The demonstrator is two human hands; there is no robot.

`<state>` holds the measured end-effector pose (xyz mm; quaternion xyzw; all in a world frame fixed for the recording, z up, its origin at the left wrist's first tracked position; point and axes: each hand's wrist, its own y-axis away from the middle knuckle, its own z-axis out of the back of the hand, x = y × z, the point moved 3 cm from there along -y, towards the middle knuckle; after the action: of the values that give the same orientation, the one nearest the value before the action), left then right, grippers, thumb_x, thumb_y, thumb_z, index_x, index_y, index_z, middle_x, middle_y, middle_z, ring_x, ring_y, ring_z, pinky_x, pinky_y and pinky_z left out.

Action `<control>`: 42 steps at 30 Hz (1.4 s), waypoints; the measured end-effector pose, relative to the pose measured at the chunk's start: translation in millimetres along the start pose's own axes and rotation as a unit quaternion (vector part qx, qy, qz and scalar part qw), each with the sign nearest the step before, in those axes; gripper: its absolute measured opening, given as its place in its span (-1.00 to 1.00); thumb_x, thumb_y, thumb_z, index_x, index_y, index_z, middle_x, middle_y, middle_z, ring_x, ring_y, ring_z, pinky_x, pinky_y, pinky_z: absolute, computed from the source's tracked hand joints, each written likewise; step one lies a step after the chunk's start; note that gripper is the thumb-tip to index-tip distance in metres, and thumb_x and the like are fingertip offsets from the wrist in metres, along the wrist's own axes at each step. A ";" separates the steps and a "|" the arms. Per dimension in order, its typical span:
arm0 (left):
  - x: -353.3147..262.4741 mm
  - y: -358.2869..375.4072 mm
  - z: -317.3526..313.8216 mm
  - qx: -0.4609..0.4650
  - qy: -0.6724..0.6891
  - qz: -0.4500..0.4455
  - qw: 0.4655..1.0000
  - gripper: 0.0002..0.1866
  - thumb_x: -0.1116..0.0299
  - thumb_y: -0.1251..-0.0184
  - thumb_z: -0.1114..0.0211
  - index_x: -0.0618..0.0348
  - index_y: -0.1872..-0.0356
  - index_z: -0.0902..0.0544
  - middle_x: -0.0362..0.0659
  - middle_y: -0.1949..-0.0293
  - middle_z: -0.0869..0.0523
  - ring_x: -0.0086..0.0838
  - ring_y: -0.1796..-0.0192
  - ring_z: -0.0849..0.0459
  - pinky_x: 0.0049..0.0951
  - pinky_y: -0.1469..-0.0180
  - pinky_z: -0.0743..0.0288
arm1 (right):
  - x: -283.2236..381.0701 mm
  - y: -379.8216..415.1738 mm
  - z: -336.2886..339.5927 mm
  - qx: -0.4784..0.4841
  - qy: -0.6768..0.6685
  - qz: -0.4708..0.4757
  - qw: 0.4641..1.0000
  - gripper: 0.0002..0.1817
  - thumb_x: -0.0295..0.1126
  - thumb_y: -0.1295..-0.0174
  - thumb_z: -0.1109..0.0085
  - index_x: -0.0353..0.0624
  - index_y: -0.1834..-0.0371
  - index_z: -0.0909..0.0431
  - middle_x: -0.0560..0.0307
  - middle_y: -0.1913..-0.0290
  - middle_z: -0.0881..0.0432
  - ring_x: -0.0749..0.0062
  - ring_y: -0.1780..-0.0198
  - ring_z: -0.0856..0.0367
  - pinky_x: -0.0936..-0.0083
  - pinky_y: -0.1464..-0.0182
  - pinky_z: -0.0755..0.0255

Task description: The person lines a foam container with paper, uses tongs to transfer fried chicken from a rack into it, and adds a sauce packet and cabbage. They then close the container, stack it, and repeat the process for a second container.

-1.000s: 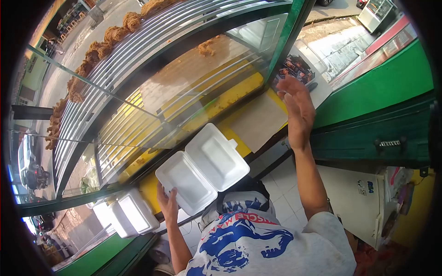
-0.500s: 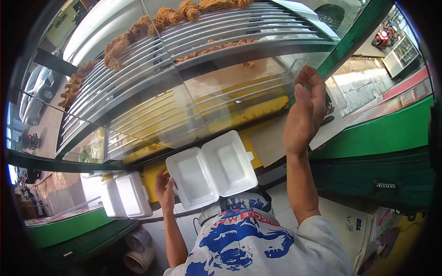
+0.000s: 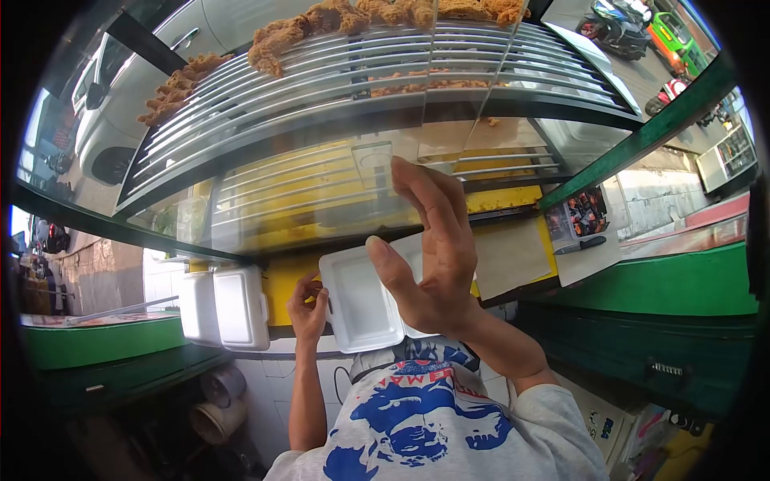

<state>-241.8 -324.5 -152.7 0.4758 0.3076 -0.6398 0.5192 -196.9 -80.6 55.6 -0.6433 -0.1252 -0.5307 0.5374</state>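
An open white foam takeaway box [image 3: 361, 301] lies on the yellow counter in front of me, its two halves spread side by side. My left hand [image 3: 309, 309] is at the box's left edge with loosely bent fingers, the thumb close against the rim. Raised over the box's right half, my right hand [image 3: 433, 256] has its thumb and fingers apart and holds nothing. Just beyond it is a glass panel with a clear square handle [image 3: 373, 164]. Pieces of fried chicken [image 3: 337, 16] sit on the metal rack [image 3: 321, 72] behind the glass.
Closed white foam boxes [image 3: 241, 309] stand at the left. On the right are brown paper sheets [image 3: 513, 248], a dark-handled knife [image 3: 581, 245] and a container of small packets [image 3: 585, 212]. A green frame post [image 3: 642, 132] slants up at the right of the case.
My right hand has moved left from the case's right side to above the foam box. The clear square handle has also shifted left. My left hand stays beside the box.
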 end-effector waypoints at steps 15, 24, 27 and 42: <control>-9.0 -7.5 -1.9 0.057 -0.027 0.070 0.996 -0.39 0.42 -0.21 -0.37 0.22 -0.31 -0.39 -0.10 0.46 -0.68 -0.52 0.47 -0.61 -0.48 0.38 -0.50 | 0.3 16.9 0.7 0.057 0.070 0.005 0.996 -0.48 -0.54 -0.20 -0.17 -0.42 -0.26 -0.39 -0.21 -0.11 -0.58 0.16 -0.13 -0.59 0.26 -0.25 -0.40; -12.9 -1.1 9.5 0.001 0.015 0.047 0.999 -0.49 0.29 -0.38 -0.29 0.17 -0.30 -0.41 -0.04 0.14 -0.68 -0.47 0.19 -0.63 -0.45 0.11 -0.51 | -78.4 148.6 153.1 0.242 0.456 -0.285 0.808 -0.40 -0.17 -0.16 -0.33 -0.22 -0.23 -0.45 -0.26 -0.18 -0.52 -0.12 -0.26 -0.47 0.16 -0.29 -0.35; -16.7 -0.6 9.8 0.023 0.018 0.044 0.999 -0.50 0.29 -0.40 -0.27 0.19 -0.30 -0.42 0.00 0.02 -0.62 -0.45 0.13 -0.61 -0.41 0.10 -0.53 | -67.2 179.1 140.0 0.306 0.529 -0.299 0.733 -0.17 -0.09 -0.08 -0.41 -0.15 -0.40 -0.27 -0.31 -0.43 -0.20 -0.17 -0.44 -0.20 0.13 -0.41 -0.20; -56.0 22.7 11.7 -0.072 -0.019 -0.101 0.992 -0.59 0.25 -0.38 -0.26 0.22 -0.16 -0.52 0.00 -0.05 -0.64 -0.30 -0.14 -0.58 -0.26 -0.21 -0.39 | -64.1 214.1 143.9 0.249 0.550 -0.175 0.778 -0.55 -0.31 -0.16 -0.28 0.10 -0.18 -0.56 -0.04 -0.27 -0.48 -0.08 -0.32 -0.40 0.13 -0.28 -0.35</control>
<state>-222.9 -320.3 -94.2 0.3913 0.3892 -0.6739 0.4911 12.6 -19.5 -96.1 -0.0534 -0.0465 -0.8294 0.5541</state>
